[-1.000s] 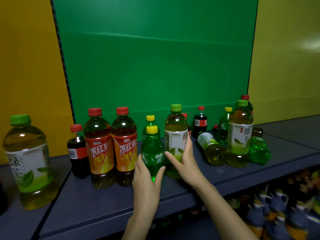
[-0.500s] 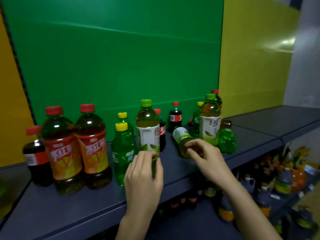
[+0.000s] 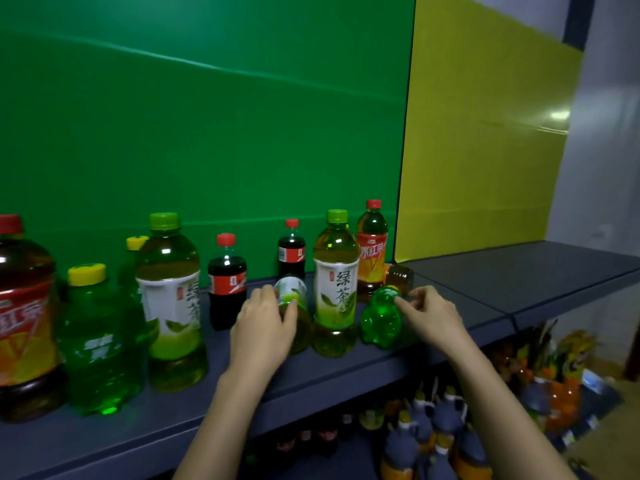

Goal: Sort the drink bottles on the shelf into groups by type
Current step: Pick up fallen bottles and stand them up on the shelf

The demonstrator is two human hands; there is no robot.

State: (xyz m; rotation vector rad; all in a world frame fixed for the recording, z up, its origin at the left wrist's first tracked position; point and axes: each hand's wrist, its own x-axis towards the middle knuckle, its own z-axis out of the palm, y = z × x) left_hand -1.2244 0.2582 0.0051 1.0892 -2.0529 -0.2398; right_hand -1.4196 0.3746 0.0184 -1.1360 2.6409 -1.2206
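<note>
Far left on the shelf (image 3: pixel 519 271), an iced red tea btl (image 3: pixel 24 317) is cut off by the frame edge, and its red-orange label is blurred. Next is a yellow-capped green soda btl (image 3: pixel 93 341), label unreadable, w/ a second yellow cap (image 3: pixel 135 242) mostly hidden behind it. Then come a tall green tea btl (image 3: pixel 169 299), label turned so "绿茶" shows only in part, and a cola btl (image 3: pixel 227 282). At centre your left hand (image 3: pixel 265 327) curls round a lying green tea btl (image 3: pixel 292 292), partly hiding it. Right of that, an upright green tea btl (image 3: pixel 336 289) reads "绿茶" plainly; the rear iced tea btl (image 3: pixel 372 251) reads "冰红茶". Your right hand (image 3: pixel 429 313), fingers bent, touches a tipped green soda btl (image 3: pixel 381 320) w/ its fingertips; can't tell if it grips.
</note>
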